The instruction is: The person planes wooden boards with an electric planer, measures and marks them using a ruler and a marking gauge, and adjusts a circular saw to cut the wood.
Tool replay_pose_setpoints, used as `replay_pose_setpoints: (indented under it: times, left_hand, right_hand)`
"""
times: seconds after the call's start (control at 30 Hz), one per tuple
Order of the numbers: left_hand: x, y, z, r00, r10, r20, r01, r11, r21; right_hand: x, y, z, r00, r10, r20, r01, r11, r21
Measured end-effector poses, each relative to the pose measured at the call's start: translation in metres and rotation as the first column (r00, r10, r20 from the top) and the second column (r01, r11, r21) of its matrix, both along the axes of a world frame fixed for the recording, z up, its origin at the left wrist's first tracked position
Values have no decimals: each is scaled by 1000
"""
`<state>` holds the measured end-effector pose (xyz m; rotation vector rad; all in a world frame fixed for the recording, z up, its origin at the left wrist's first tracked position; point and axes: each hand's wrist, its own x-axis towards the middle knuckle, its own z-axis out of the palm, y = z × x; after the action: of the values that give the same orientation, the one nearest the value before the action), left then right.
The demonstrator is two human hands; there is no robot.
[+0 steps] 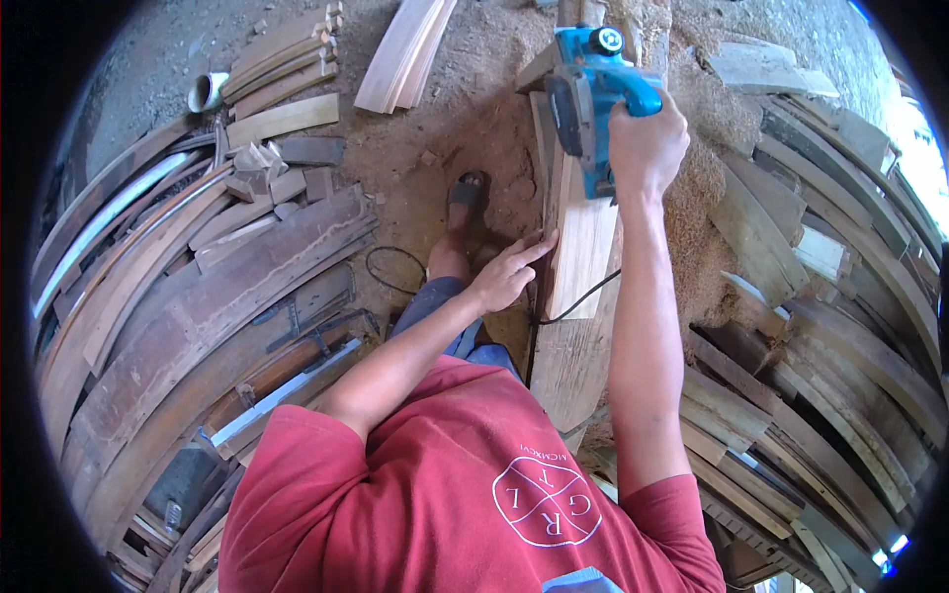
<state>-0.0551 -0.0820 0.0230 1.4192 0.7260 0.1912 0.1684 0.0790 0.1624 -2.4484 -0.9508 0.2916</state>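
Observation:
My right hand (649, 143) is wrapped round the rear handle of a teal electric hand planer (596, 128). The planer rests over the far part of a pale wooden board (581, 252), which lies lengthwise on a thicker timber beam (568, 361). A black power cord (590, 295) crosses the board nearer to me. My left hand (509, 274) is empty, its index finger stretched out to the board's left edge. Whether that fingertip presses on the wood or only hovers beside it, I cannot tell.
Wood shavings (697, 212) are heaped along the right of the beam. Stacked planks (840, 326) fill the right side, and more boards (198, 321) lie at left. Cut pieces (282, 74) and thin boards (407, 49) lie at the far left. A sandalled foot (467, 193) stands on the dirt floor.

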Motion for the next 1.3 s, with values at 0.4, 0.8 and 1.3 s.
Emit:
replay_pose_setpoints:
  times: [0.4, 0.8, 1.3]
  left_hand:
    - [0, 7, -2, 994, 35, -106, -15, 982, 187]
    - [-24, -52, 9, 985, -34, -169, 117, 854, 508]
    - [11, -50, 18, 979, 147, -142, -84, 923, 375]
  right_hand:
    - [52, 87, -24, 999, 39, -2, -39, 999, -21]
    - [-38, -330, 12, 971, 4, -237, 3, 999, 32]
    - [-41, -309, 10, 978, -14, -206, 15, 1000, 3]
